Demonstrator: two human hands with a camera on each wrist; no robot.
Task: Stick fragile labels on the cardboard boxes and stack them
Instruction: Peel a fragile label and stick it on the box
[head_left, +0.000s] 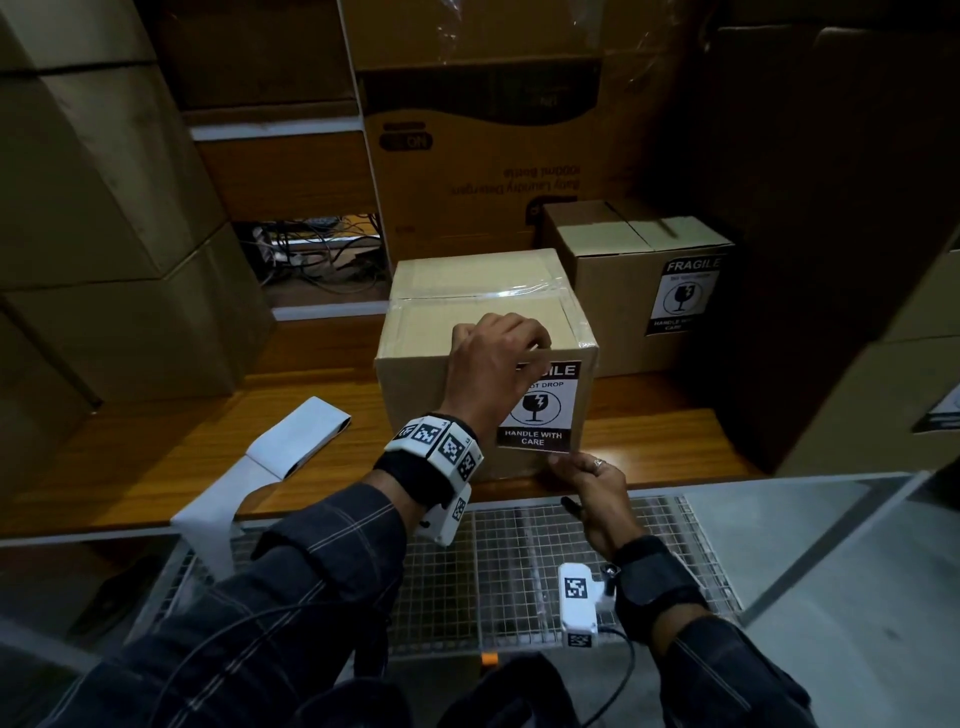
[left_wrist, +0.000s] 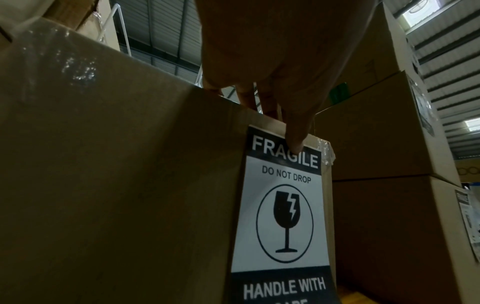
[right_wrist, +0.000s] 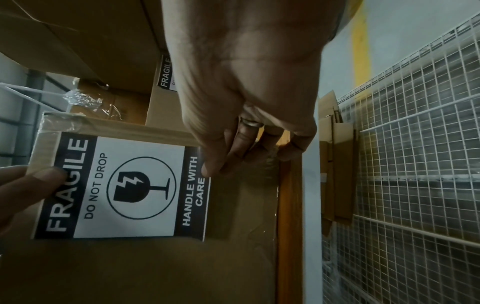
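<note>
Left hand (head_left: 493, 358) curls over the taped brown cardboard box (head_left: 441, 395), thumb pressing the black-and-white fragile label (head_left: 545, 410); right hand (head_left: 592, 488) apparently pinches its bottom edge.

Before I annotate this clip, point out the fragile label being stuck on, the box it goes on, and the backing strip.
fragile label (head_left: 537, 410), head view, on the glass symbol.
box (head_left: 431, 395), head view, on its bare front face.
backing strip (head_left: 298, 436), head view, on the folded white paper.
</note>
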